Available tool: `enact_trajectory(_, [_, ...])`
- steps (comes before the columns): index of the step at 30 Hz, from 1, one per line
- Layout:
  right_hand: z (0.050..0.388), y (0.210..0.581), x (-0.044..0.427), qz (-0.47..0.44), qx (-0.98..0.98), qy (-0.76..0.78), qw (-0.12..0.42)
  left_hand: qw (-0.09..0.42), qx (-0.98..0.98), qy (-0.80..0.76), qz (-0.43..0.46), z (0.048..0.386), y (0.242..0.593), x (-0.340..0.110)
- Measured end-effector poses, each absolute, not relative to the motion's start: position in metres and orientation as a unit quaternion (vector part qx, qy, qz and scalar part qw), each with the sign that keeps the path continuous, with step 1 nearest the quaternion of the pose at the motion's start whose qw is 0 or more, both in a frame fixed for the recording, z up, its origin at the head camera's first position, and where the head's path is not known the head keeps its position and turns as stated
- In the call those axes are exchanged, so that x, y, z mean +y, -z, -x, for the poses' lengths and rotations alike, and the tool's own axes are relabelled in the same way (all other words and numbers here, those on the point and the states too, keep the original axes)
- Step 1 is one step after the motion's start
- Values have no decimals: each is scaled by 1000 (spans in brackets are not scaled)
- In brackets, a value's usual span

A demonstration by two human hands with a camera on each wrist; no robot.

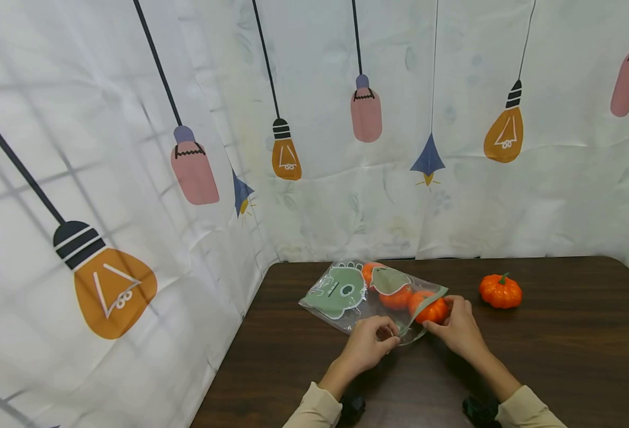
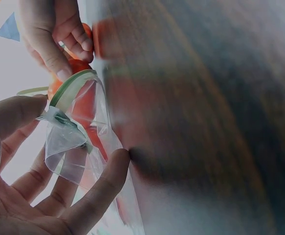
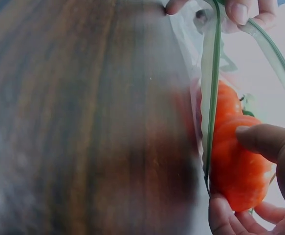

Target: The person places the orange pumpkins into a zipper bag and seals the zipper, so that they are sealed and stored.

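A clear zip bag (image 1: 368, 300) with green cartoon prints lies on the table, its green-edged mouth spread toward the right. Inside it are orange toy pumpkins (image 1: 395, 298). My left hand (image 1: 367, 346) pinches the bag's near edge between thumb and fingers, the plastic bunched there in the left wrist view. With my right hand (image 1: 460, 330) I hold another small pumpkin (image 3: 240, 164) at the bag's mouth, thumb on one side and fingers on the other. That pumpkin sits partly within the opening, touching or close to the ones behind it.
One more orange pumpkin (image 1: 500, 291) with a green stem stands on the dark wooden table (image 1: 571, 333), right of the bag. A white curtain (image 1: 320, 220) printed with hanging lamps rises behind the table and along its left side.
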State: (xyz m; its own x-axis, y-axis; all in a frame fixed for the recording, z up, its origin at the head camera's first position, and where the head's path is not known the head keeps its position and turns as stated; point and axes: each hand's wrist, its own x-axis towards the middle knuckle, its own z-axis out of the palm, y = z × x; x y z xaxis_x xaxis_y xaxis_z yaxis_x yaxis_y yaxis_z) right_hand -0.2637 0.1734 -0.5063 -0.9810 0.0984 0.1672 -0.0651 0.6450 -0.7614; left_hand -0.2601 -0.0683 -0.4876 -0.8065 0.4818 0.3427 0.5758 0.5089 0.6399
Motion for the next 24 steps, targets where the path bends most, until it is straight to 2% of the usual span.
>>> enact_trajectory(24, [267, 506, 174, -10, -907, -409, 96, 65, -868, 385, 308, 261, 489, -68])
